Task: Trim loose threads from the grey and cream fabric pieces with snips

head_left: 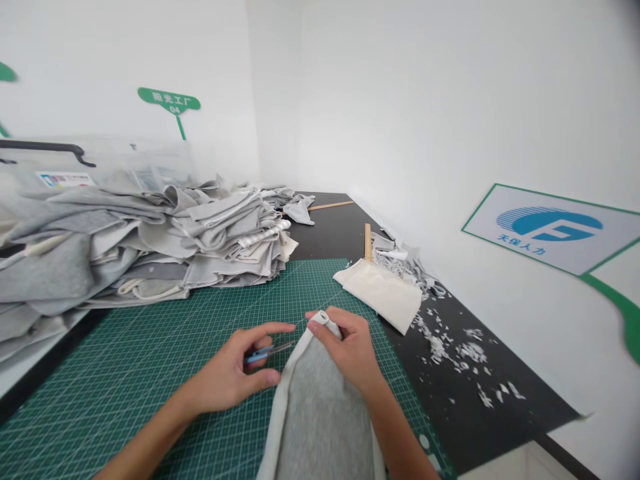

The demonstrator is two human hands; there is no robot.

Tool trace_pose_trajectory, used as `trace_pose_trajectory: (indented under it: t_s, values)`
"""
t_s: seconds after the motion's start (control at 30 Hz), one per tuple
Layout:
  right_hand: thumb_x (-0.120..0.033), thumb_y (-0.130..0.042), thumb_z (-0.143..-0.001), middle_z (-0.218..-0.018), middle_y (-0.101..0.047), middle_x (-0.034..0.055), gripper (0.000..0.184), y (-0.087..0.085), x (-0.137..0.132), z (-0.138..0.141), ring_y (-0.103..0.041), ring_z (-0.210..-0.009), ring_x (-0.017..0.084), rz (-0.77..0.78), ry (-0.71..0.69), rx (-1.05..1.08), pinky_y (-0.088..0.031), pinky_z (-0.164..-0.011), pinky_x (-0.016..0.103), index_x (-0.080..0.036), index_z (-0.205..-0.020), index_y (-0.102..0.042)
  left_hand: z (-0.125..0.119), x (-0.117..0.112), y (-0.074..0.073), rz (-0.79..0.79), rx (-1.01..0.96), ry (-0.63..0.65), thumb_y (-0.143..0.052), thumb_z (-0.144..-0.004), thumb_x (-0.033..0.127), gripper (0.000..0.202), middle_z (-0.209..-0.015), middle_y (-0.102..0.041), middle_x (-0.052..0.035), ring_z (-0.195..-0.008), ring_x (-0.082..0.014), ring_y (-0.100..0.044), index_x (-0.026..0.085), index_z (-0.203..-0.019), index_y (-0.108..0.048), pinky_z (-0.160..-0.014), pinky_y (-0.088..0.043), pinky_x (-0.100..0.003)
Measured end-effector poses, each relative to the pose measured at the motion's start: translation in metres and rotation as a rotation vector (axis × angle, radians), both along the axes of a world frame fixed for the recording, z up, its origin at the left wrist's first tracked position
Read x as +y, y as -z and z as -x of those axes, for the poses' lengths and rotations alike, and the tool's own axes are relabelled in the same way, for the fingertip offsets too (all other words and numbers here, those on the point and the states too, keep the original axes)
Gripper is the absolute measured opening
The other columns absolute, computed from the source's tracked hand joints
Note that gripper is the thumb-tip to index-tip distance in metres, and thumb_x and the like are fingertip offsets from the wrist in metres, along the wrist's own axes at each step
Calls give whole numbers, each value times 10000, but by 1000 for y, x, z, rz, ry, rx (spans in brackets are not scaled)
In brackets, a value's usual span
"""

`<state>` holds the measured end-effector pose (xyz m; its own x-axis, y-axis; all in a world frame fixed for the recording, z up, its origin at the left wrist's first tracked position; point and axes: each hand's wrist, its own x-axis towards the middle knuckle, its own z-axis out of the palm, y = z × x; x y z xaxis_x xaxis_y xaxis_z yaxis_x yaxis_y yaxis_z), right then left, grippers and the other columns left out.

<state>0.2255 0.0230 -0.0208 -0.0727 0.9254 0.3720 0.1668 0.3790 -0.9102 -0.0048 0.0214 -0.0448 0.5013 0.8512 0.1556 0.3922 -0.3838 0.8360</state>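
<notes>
My left hand [235,373] is closed around small blue-handled scissors [267,351], their blades pointing right toward the cloth. My right hand [347,347] pinches the top corner of a grey fabric piece [320,420] with a white edge, holding it up over the green cutting mat [150,373]. The fabric drapes down toward me between my forearms. The scissor tips sit just left of the fabric's upper edge.
A tall heap of grey and white fabric pieces [140,247] lies at the back left. A folded cream cloth [383,293] rests at the mat's right edge, beside a wooden stick [368,241]. Small fabric scraps [450,347] litter the dark tabletop near the white wall.
</notes>
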Motion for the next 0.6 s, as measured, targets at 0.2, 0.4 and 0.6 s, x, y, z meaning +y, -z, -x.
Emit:
trace_pose_trajectory:
  t_s: [0.2,0.4,0.6]
  values:
    - [-242,-680,-865,-594,-551,-22,133,3,-5,8,-492,-558,122,-48,-19,-94,-370,-566,261,-178,-814,-784,10,7,-28,2,-75,-37,-332,-1030,451,449,-678,-468,27,-589,-120,-427,242,-1383,-515,-536,-375,-211]
    - [-226,-646,-904,-604,-502,-33,149,8,-11,7,-456,-545,102,-69,-67,-180,-325,-532,244,-177,-808,-749,1,-10,-39,-396,193,-99,-449,-1019,366,320,-1234,-695,57,-1067,-139,-669,402,-1322,-542,-901,-519,-256]
    - [-195,-593,-937,-618,-496,-29,192,9,-17,9,-475,-580,104,-71,-211,-249,-324,-555,241,-172,-783,-707,3,-24,-27,-585,322,-105,-487,-1011,383,367,-1092,-728,10,-951,-134,-691,319,-1372,-495,-785,-530,-248]
